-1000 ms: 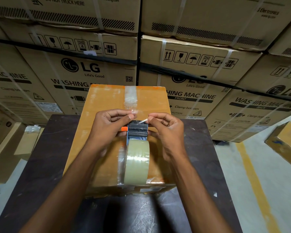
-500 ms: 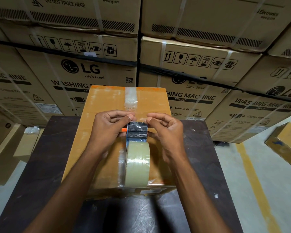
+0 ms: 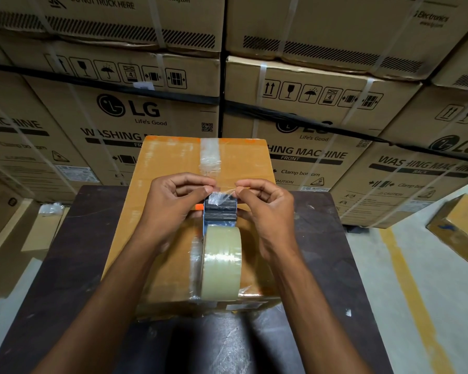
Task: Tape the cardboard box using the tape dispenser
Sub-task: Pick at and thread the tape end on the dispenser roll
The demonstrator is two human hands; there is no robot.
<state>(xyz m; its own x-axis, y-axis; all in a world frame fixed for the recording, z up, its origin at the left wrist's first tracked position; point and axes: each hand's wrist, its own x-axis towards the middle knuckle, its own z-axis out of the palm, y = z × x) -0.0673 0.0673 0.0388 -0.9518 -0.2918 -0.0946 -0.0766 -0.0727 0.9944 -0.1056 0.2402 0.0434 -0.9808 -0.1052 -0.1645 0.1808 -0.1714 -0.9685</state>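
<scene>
Head view: left hand (image 3: 173,203) and right hand (image 3: 265,209) are pinching tape end (image 3: 219,196) (clear) over tape dispenser (image 3: 220,238) on cardboard box (image 3: 168,163).

tape dispenser (image 3: 220,240) on cardboard box (image 3: 170,190), box on table (image 3: 73,252)

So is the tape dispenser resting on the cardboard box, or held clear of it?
Touching. In the head view the tape dispenser sits on top of the cardboard box, its tape roll against the lid, with no gap visible beneath.
</scene>
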